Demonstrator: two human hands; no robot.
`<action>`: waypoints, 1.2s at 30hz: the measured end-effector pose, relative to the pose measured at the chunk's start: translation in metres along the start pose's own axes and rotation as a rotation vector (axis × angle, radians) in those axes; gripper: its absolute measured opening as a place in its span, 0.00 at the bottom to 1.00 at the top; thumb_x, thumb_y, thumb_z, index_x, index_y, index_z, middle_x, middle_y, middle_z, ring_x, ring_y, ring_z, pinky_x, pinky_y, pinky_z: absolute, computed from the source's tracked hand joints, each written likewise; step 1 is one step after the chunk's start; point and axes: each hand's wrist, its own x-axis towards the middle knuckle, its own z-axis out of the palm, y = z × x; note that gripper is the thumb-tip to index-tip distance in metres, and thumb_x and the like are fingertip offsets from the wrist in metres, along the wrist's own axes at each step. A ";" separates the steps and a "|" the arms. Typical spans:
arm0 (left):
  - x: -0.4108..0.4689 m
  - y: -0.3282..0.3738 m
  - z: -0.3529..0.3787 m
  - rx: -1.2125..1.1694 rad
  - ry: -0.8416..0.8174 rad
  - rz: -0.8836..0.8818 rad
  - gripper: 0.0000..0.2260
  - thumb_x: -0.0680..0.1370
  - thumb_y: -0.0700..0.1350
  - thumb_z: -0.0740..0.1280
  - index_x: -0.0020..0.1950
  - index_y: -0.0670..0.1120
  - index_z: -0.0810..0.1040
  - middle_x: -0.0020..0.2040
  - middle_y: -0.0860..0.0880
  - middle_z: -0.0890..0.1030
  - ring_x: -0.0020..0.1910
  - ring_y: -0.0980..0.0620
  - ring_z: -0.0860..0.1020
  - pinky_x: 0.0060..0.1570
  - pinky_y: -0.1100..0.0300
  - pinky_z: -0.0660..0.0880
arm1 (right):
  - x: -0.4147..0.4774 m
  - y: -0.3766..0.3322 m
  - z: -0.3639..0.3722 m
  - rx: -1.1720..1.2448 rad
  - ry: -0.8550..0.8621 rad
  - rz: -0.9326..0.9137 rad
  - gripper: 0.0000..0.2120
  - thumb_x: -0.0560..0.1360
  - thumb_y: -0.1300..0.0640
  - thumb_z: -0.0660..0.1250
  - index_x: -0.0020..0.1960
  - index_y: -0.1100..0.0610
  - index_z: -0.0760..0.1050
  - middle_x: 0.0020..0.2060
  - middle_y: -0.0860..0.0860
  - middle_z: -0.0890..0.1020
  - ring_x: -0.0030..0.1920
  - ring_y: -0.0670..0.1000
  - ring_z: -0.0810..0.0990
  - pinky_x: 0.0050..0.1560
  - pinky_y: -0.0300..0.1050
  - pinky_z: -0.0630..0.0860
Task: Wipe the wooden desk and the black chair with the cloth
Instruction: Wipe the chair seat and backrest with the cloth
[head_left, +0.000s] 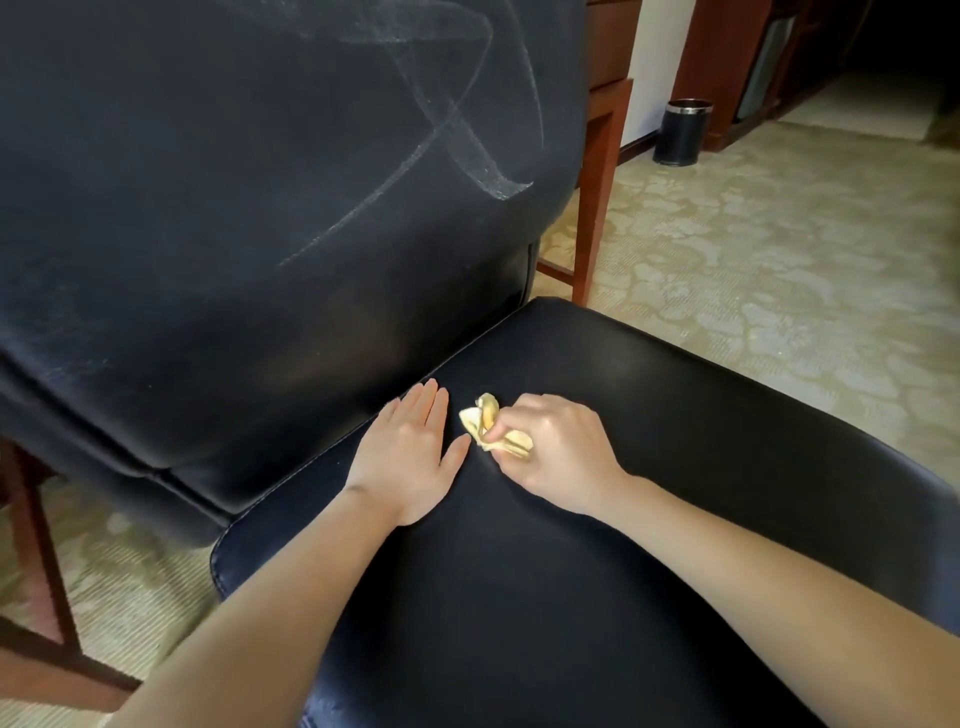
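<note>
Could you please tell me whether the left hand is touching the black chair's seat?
Touching. The head view shows the left hand lying flat, fingers straight, on the black chair's seat, with no gap visible under it.

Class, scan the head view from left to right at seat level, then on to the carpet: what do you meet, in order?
In order: left hand flat on the black chair seat → yellow cloth → right hand gripping that cloth → black bin standing on the carpet, farther back.
</note>
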 end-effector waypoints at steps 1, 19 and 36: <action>0.000 0.002 -0.004 0.088 -0.025 0.009 0.29 0.81 0.59 0.45 0.78 0.43 0.50 0.78 0.46 0.52 0.77 0.49 0.49 0.74 0.55 0.43 | -0.010 -0.005 -0.002 0.011 -0.006 -0.001 0.08 0.68 0.53 0.74 0.47 0.50 0.82 0.42 0.48 0.81 0.40 0.49 0.78 0.35 0.43 0.74; -0.152 0.072 -0.016 -0.254 -0.060 0.166 0.29 0.78 0.62 0.44 0.78 0.54 0.43 0.76 0.56 0.38 0.73 0.59 0.33 0.70 0.59 0.29 | -0.207 -0.100 -0.039 0.138 -0.037 -0.093 0.04 0.70 0.52 0.71 0.45 0.47 0.83 0.40 0.43 0.81 0.36 0.46 0.76 0.28 0.46 0.75; -0.164 0.088 0.004 -0.094 -0.045 0.144 0.35 0.73 0.67 0.39 0.78 0.55 0.47 0.79 0.51 0.44 0.77 0.50 0.38 0.73 0.55 0.34 | -0.275 0.038 -0.097 -0.134 0.434 0.551 0.04 0.73 0.61 0.70 0.47 0.61 0.82 0.42 0.57 0.82 0.44 0.58 0.79 0.45 0.48 0.72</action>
